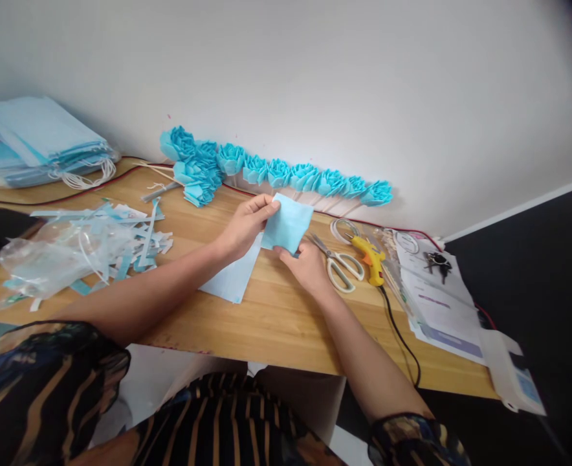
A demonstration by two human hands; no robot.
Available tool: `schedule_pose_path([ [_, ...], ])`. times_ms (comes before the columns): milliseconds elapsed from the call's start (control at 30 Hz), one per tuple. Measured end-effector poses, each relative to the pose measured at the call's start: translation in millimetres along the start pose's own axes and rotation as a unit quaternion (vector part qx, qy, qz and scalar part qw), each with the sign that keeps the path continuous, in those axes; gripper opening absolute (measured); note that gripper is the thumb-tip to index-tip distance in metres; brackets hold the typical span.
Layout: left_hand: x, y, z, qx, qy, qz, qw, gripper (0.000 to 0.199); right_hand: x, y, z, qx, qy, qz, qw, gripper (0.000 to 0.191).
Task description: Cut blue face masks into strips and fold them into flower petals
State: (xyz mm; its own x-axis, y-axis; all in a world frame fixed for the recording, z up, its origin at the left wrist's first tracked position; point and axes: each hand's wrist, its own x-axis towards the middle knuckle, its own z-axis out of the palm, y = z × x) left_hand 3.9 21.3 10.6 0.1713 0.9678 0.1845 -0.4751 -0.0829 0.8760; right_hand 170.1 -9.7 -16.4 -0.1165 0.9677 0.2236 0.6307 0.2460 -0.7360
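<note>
Together, left hand [248,223] and right hand [306,262] pinch a blue square [290,220], the pale sheet [233,278] below partly hidden.

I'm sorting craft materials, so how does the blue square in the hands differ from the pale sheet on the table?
The blue square is held up in the left hand and right hand, while the pale sheet lies on the table. The square is a stronger blue; the sheet is paler. The square shows almost whole, whereas the sheet is partly hidden by the left arm. Both are thin and bluish.
</note>
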Motion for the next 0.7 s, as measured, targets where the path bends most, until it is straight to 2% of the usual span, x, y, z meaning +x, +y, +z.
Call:
schedule_pose_path([
  [200,-2.7,-6.5,2.9,0.002,0.021,-0.011,1.0,0.032,-2.9,-3.9,8.9,-0.069,-0.003,-0.042,0.997,0.027],
  [367,-6.5,-11.7,6.0,0.044,0.008,-0.013,0.999,0.035,-5.9,-10.3,8.0,-0.061,-0.046,-0.064,0.995,0.03],
  [433,-6.6,-10.5,6.0,0.08,0.014,0.009,0.997,0.032,-5.5,-12.7,0.9,-0.027,-0.095,-0.073,0.992,0.027],
  [500,-5.8,-8.3,5.1,0.13,0.036,0.05,0.99,0.028,-3.2,-13.1,-8.9,0.04,-0.174,-0.077,0.981,0.021],
  [567,-5.1,-6.7,4.1,0.182,0.061,0.091,0.977,0.025,0.5,-10.3,-17.7,0.123,-0.24,-0.076,0.96,0.028],
  [633,-5.3,-6.7,3.6,0.226,0.078,0.117,0.964,0.025,4.1,-4.9,-21.8,0.18,-0.239,-0.074,0.951,0.044],
  [700,-6.9,-7.8,4.1,0.256,0.083,0.133,0.954,0.026,6.2,1.0,-20.3,0.206,-0.198,-0.072,0.956,0.054],
])
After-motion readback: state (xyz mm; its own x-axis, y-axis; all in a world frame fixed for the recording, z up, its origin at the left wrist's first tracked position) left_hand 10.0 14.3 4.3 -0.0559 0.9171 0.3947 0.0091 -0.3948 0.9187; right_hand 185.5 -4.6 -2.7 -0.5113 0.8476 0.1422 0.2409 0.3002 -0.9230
